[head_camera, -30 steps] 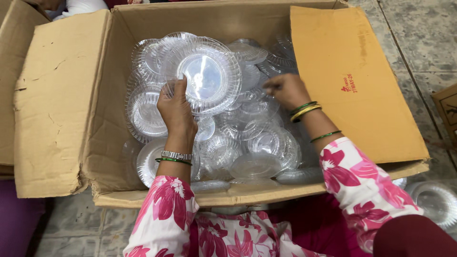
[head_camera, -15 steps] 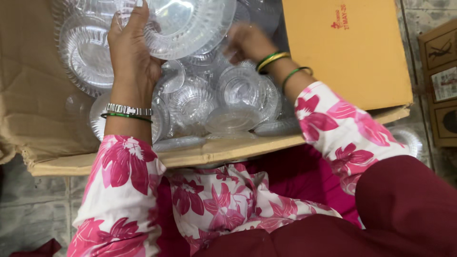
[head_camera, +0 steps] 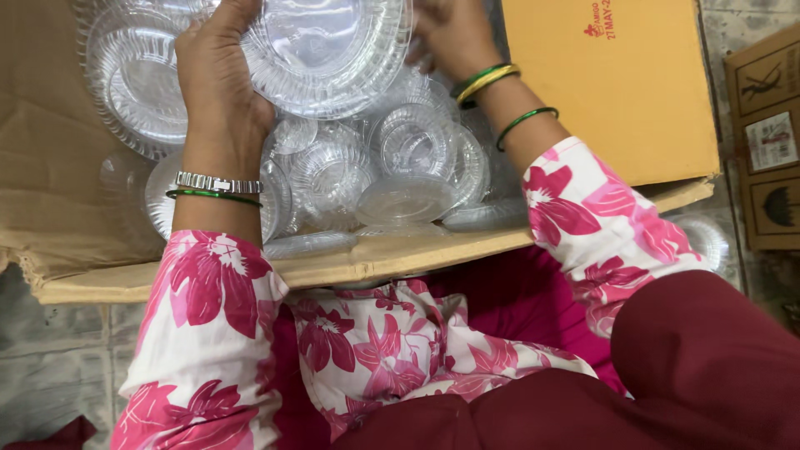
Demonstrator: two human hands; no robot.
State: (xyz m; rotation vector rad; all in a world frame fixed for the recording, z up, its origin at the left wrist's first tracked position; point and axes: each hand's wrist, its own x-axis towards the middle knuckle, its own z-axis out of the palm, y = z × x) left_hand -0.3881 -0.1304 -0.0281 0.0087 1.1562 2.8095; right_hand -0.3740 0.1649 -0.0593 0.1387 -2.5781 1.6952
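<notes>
Left hand (head_camera: 218, 87) closed around the near-left rim of a stack of clear plastic plates (head_camera: 329, 50), fingers curled over its edge, held above the open cardboard box (head_camera: 367, 260); right hand (head_camera: 450, 33) at the stack's far-right edge, touching it, fingers mostly cut off at the top so grip impossible to tell; more clear plastic bowls (head_camera: 408, 142) piled loose in the box just beneath; box flap (head_camera: 617, 92) folded out to the right.

Single head-worn view, looking steeply down. Close range over the open cardboard box (head_camera: 617, 100) and lap. No second view.
</notes>
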